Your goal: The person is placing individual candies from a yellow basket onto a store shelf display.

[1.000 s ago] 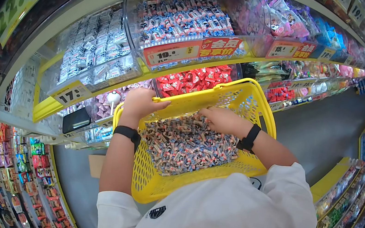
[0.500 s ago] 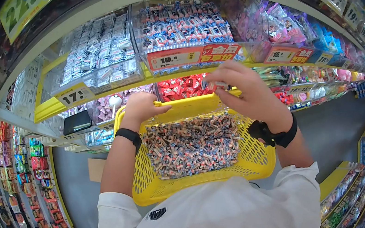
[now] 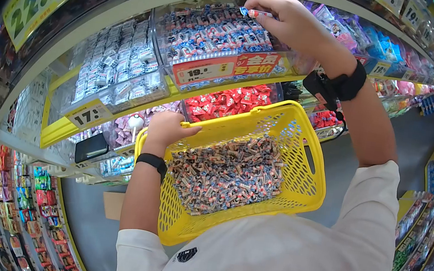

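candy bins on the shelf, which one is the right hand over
The clear bin of blue-and-white wrapped candies above the 19.8 tag; the right hand holds a candy over it.

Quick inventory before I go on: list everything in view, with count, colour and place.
basket: one, yellow, held against the shelf edge.
loose sweets: many, blue-red-white wrappers, heaped in the basket.
upper bin: one, clear, same blue-red-white sweets, behind a 19.8 price tag.
red sweets: many, bin below.
white sweets: many, bin at left.
wrapped sweet: one, above the upper bin.
left hand: grips the basket rim.
right hand: fingers pinch the wrapped sweet.
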Tool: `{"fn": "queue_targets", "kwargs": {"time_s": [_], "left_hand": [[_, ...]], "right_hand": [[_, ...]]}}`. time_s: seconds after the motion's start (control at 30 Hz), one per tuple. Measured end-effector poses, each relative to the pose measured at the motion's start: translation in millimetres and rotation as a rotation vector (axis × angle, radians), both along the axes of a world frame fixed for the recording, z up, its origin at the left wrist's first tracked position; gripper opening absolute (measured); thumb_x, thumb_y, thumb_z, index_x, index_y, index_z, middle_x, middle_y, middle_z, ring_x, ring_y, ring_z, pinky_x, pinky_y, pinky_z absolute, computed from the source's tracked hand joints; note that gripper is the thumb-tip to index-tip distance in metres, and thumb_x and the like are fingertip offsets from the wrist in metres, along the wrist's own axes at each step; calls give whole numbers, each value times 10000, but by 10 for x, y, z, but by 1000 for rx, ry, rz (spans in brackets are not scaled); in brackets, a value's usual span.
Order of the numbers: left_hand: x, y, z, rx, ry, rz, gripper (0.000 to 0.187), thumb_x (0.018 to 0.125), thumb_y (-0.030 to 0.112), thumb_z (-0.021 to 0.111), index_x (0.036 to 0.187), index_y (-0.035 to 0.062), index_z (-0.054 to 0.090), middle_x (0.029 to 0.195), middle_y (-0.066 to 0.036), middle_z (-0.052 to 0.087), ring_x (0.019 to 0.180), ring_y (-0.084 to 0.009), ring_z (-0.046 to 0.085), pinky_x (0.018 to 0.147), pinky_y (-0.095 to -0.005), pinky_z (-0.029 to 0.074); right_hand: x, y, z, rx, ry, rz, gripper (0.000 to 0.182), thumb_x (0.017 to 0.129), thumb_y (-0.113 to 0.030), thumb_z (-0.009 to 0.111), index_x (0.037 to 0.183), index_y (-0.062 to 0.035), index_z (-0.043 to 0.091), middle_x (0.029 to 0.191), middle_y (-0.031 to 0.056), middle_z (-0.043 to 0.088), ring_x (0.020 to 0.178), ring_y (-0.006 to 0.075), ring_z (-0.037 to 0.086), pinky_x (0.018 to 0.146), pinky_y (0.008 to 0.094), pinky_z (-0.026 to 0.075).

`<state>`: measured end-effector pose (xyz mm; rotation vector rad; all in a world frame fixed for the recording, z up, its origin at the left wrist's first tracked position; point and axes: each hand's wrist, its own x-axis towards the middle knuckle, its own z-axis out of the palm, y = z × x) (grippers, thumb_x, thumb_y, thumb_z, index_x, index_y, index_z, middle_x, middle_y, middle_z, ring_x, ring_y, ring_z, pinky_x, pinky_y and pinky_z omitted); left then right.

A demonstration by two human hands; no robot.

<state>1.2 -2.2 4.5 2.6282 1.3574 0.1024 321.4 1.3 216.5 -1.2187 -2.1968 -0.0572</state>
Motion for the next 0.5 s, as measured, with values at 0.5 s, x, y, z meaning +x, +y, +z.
{"fn": "queue_targets", "kwargs": {"time_s": [0.5], "left_hand": [[2,-2,14,-10,3,5,643,719,688,661,707,48,722,644,-153,646,643,-335,638,628,-452,499]], "right_hand": [[44,848,-64,72,-251,-375,314,906,-246,624,1158,-60,616,881,84,681,784,191,623,745,347,492]]}}
